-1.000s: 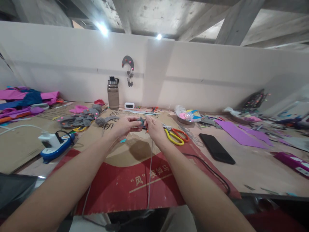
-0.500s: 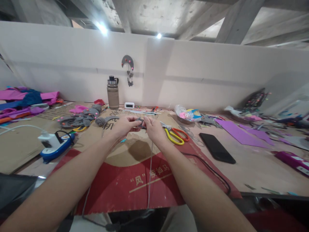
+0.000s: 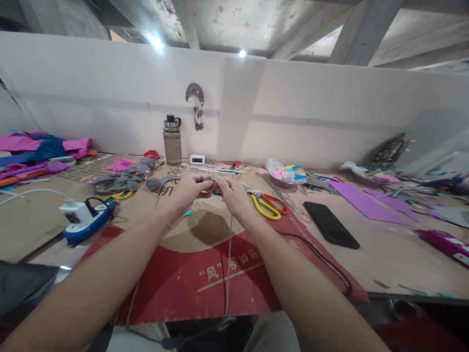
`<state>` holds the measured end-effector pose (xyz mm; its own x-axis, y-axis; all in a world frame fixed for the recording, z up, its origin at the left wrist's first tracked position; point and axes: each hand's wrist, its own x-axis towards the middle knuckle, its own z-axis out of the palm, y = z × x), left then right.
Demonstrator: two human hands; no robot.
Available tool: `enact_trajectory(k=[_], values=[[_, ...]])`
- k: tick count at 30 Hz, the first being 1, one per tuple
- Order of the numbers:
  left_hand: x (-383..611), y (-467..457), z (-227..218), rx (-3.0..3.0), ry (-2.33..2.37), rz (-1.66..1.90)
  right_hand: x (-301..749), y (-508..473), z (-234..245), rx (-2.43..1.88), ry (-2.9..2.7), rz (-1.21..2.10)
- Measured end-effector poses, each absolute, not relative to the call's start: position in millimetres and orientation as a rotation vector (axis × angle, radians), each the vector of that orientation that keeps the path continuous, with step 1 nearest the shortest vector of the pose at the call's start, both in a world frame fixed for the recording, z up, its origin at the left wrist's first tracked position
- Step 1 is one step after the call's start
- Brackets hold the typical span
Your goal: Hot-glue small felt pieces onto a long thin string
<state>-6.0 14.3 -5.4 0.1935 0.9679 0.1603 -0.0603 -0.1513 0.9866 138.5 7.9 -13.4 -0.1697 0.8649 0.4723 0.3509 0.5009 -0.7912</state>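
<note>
Both my hands meet over the middle of the cardboard sheet [image 3: 205,278]. My left hand [image 3: 190,190] pinches a small grey felt piece [image 3: 211,181] with its fingers closed. My right hand [image 3: 234,195] is closed too, pinching the same piece from the right. A thin grey cord [image 3: 229,254] hangs down from my right hand toward the table's front edge. Just right of my right hand lie scissors with yellow and orange handles [image 3: 267,204].
A black phone [image 3: 330,225] lies at the right, a black cable [image 3: 326,264] near it. A blue and white power strip [image 3: 85,218] sits at the left. Grey felt shapes [image 3: 124,181], a water bottle [image 3: 172,142], a small clock [image 3: 197,159] and purple sheets [image 3: 366,205] lie further off.
My hands have stayed together on the small piece and risen slightly; the fingers have shifted their pinch a little. Nothing else on the table has moved.
</note>
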Motion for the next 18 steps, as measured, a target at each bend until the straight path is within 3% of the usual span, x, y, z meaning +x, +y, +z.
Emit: enact_trajectory(k=[18], values=[[-8.3,16.9,-6.2,1.392,0.967,1.279,135.7,12.1,-18.7,-1.039,-1.692,0.678]])
